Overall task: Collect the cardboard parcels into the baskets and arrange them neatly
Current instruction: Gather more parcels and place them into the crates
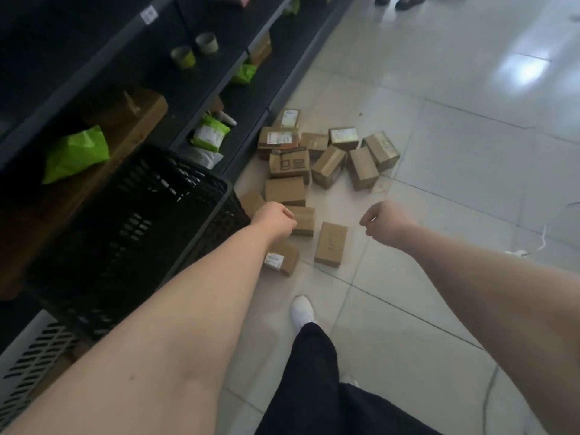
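Observation:
Several small brown cardboard parcels point(328, 166) lie scattered on the tiled floor beside the shelving. One lone parcel point(331, 244) lies nearest me, and a labelled parcel point(282, 257) shows partly under my left forearm. A black mesh basket point(201, 175) stands to the left of the pile, its inside dark. My left hand point(274, 219) hovers above a parcel point(303, 221) just right of the basket's corner, fingers loosely curled, holding nothing. My right hand point(384, 222) hangs in the air right of the pile, also loosely curled and holding nothing.
Dark shelving point(201, 98) runs along the left with green bags point(75, 153), tape rolls point(183, 56) and boxes. A light slotted basket point(34, 356) sits at the bottom left. My white shoe point(303, 310) is on the floor. Another person's feet point(401, 0) stand far ahead.

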Available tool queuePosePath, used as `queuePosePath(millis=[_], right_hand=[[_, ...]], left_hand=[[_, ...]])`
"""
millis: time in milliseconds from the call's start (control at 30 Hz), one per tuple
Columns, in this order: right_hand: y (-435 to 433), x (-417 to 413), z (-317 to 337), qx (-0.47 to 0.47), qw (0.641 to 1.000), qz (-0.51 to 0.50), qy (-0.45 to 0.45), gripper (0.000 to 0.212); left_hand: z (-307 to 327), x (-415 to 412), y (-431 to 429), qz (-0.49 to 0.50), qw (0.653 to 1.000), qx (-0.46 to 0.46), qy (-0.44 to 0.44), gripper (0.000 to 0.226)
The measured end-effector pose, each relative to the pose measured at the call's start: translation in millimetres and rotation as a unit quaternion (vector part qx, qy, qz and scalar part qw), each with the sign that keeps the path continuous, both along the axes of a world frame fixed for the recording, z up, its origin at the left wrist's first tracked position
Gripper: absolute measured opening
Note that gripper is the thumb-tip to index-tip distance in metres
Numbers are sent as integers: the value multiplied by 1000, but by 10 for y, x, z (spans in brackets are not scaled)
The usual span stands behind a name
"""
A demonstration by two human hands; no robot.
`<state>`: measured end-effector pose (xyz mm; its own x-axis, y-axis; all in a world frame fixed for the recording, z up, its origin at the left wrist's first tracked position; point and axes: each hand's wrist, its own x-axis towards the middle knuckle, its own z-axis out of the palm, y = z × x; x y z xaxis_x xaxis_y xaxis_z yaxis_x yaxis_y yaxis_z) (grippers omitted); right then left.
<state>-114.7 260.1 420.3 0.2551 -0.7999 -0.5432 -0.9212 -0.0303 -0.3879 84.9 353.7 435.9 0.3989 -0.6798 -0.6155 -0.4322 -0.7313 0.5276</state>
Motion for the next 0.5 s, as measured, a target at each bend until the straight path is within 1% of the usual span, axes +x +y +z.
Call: queuePosePath(millis=[133, 233, 267, 433, 500], right_hand=[[-449, 152, -329, 40, 999, -20, -2, 27], [-694, 260, -525, 56, 998, -26, -3, 28], [-772, 292, -578, 61, 998, -26, 0, 28], [-1170, 420, -744, 91, 996, 3, 22, 26], [-1389, 485, -800, 89, 995, 30, 40, 27]], left_hand=[[-351, 93, -423, -3, 999, 39, 28, 21], [-560, 175, -589, 2, 997, 68, 31, 16], [-626, 217, -657, 4, 997, 75, 29, 17], [-784, 395, -1011, 28, 993, 107, 31, 33], [-832, 463, -1190, 15, 993, 118, 9, 43]])
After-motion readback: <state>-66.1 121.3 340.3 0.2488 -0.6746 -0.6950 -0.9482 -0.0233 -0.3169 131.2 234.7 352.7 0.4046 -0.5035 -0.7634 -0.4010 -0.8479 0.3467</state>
